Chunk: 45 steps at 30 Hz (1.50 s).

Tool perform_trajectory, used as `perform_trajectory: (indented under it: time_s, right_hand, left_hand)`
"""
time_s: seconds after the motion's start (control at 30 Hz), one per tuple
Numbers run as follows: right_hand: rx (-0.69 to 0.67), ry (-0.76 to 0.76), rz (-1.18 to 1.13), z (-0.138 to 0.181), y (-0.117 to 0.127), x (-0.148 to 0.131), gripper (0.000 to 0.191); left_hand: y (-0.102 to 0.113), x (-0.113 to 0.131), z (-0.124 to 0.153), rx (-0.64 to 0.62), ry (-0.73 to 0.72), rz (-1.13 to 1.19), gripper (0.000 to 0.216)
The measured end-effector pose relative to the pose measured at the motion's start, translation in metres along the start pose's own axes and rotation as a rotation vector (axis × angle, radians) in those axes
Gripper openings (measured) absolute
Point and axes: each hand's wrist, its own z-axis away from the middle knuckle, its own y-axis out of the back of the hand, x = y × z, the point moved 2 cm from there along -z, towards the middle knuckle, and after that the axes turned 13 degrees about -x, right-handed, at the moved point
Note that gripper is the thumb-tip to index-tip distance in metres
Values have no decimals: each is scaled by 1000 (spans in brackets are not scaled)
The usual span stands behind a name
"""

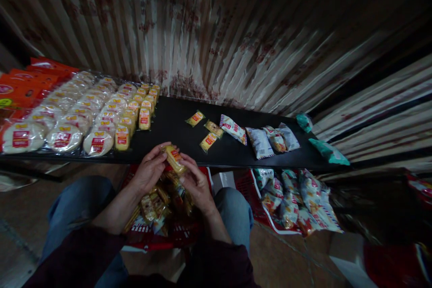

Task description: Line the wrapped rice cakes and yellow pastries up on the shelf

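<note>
Between both my hands is a yellow wrapped snack cake (174, 159) with an orange label, tilted, just in front of the black shelf (168, 121). The fingers of my left hand (150, 171) close on its left end. My right hand (196, 183) grips its right side with thumb and fingers. Below them, a red basket (182, 236) between my knees holds several more wrapped snacks (151, 207). On the shelf, several similar yellow cakes (144, 118) stand in short rows at the left. Loose ones (208, 142) lie farther right.
Round flat wrapped breads (98, 143) fill the shelf's left part, beside orange bags (23, 87). White snack bags (259, 142) and green packets (329, 150) lie to the right. A second red basket (276, 229) with several bags stands on the floor. A patterned curtain (202, 31) hangs behind.
</note>
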Motion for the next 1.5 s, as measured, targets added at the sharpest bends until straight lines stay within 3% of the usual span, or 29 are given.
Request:
perform_trajectory:
  time_s: [0.13, 0.4, 0.67, 0.97, 1.2, 1.37, 1.5]
  right_hand:
    - [76, -42, -172, 1, -2, 5, 51]
    - [215, -50, -272, 0, 2, 21, 52]
    - [263, -89, -395, -2, 1, 18, 51]
    - [354, -34, -470, -3, 3, 10, 56]
    - [379, -17, -530, -2, 7, 12, 52]
    - [371, -16, -538, -3, 5, 15, 38]
    - [341, -10, -557, -4, 4, 16, 35]
  left_hand:
    - [-2, 1, 0, -16, -5, 25, 40]
    - [0, 2, -2, -45, -22, 33, 46]
    - [2, 4, -1, -44, -42, -13, 51]
    - [2, 3, 5, -25, -30, -190, 59]
    - [3, -3, 6, -41, -91, -460, 44]
    - [3, -8, 8, 19, -357, -830, 24]
    - [-2, -14, 15, 85, -517, -1204, 24]
